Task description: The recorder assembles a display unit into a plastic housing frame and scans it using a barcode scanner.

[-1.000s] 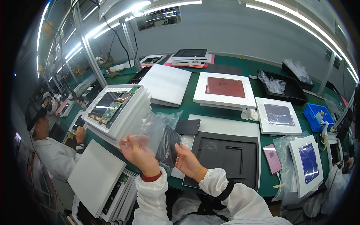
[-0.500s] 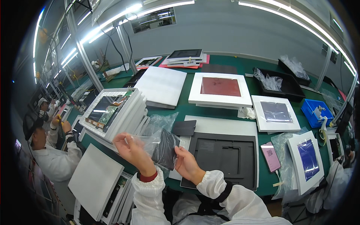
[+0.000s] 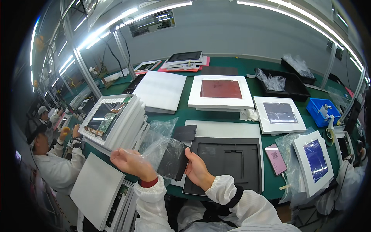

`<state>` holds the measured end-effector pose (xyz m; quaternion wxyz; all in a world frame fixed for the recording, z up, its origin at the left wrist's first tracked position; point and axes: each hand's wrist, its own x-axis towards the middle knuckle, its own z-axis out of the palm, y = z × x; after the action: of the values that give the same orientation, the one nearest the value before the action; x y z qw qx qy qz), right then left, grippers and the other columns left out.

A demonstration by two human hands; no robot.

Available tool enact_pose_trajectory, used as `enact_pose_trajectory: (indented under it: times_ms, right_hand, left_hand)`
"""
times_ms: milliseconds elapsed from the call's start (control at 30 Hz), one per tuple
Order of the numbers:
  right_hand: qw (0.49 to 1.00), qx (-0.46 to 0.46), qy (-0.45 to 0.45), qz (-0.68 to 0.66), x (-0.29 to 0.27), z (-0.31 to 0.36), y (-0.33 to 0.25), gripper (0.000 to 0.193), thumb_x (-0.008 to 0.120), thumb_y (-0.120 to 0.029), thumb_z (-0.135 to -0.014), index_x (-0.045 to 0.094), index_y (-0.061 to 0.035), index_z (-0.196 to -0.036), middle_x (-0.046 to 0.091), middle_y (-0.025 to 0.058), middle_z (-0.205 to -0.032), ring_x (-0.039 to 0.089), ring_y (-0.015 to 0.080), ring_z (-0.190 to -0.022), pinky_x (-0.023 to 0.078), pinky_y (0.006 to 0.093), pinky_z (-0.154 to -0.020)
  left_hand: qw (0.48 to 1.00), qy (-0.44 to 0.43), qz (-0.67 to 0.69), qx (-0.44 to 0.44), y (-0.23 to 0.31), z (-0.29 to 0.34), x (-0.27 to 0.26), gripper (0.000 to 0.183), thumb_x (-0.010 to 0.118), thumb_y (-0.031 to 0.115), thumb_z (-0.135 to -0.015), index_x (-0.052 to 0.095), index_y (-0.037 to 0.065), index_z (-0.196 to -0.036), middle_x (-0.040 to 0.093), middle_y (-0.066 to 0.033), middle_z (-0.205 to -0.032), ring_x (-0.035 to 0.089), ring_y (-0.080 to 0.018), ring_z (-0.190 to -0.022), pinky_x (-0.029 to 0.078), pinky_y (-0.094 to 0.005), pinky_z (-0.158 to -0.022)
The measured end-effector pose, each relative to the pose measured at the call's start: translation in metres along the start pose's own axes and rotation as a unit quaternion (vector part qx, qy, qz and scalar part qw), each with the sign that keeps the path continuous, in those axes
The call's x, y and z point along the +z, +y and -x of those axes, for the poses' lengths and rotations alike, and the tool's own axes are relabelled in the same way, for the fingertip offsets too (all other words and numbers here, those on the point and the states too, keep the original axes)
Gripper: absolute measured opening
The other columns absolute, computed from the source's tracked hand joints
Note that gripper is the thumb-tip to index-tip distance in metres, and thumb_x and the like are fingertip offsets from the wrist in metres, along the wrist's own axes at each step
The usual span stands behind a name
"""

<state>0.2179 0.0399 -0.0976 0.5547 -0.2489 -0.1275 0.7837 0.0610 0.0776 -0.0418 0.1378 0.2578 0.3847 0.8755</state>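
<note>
My left hand [image 3: 133, 164] pinches the loose end of a clear plastic bag [image 3: 154, 152], its fingers slightly blurred. A flat dark rectangular cover [image 3: 174, 160] lies partly inside the bag; its right edge is gripped by my right hand [image 3: 198, 170], thumb on top. Just right of my hands, a large black molded housing [image 3: 235, 164] with raised ribs lies on a white foam sheet [image 3: 224, 129]. Beyond the bag sits a smaller black plate [image 3: 184, 132], touching the housing's far left corner.
Stacked white frames with circuit boards [image 3: 108, 118] stand at left, and white panels [image 3: 98, 189] lean below them. White-framed screens [image 3: 221, 104] lie farther back. At right are a phone [image 3: 275, 159], a blue bin [image 3: 322, 112] and black trays [image 3: 284, 92]. Co-workers [image 3: 54, 162] sit at left.
My left hand has moved left and down, drawing out the bag's film. My right hand has shifted slightly right with the cover, more of which shows bare.
</note>
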Motion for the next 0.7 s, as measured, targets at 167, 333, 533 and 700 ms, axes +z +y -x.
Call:
enact_pose_trajectory:
  times_ms: [167,333,533,700]
  right_hand:
    - [0.997,-0.057,0.054,-0.011,-0.005,0.015,-0.017,0.028,0.049,-0.032,-0.096,0.052,-0.0072,-0.108,0.06,0.0033,-0.103,0.06,0.0155,-0.092,0.05,0.0318,-0.081]
    - [0.986,-0.137,0.088,0.022,-0.031,0.031,-0.064,0.024,0.048,-0.023,-0.097,0.05,-0.0039,-0.111,0.06,0.0077,-0.106,0.06,0.0191,-0.097,0.05,0.0355,-0.086]
    - [0.961,-0.201,0.112,0.154,-0.059,0.059,-0.112,0.021,0.051,-0.009,-0.094,0.05,-0.0006,-0.112,0.06,0.0093,-0.104,0.06,0.018,-0.093,0.051,0.0339,-0.083]
    - [0.956,-0.211,0.094,0.18,-0.073,0.075,-0.126,0.026,0.053,-0.01,-0.093,0.048,0.0009,-0.116,0.06,0.0102,-0.106,0.061,0.0177,-0.094,0.051,0.0327,-0.085]
  left_hand:
    - [0.961,0.073,-0.112,0.241,0.003,-0.007,0.001,0.006,0.042,0.003,-0.093,0.046,0.002,-0.097,0.044,-0.0056,-0.084,0.047,-0.0147,-0.074,0.04,-0.0274,-0.068]
    - [0.858,-0.014,-0.285,0.427,-0.043,-0.016,-0.014,0.008,0.044,0.0,-0.091,0.052,0.0,-0.088,0.048,-0.0104,-0.09,0.049,-0.0261,-0.085,0.04,-0.0356,-0.075]
    - [0.697,-0.454,-0.539,0.133,-0.089,-0.011,-0.057,0.022,0.064,0.003,-0.07,0.064,0.012,-0.091,0.056,-0.0115,-0.095,0.052,-0.032,-0.095,0.038,-0.0429,-0.084]
    - [0.69,-0.508,-0.503,0.113,-0.065,0.018,-0.048,0.036,0.073,0.008,-0.064,0.065,0.015,-0.098,0.054,-0.0118,-0.109,0.045,-0.0339,-0.113,0.027,-0.0483,-0.1]
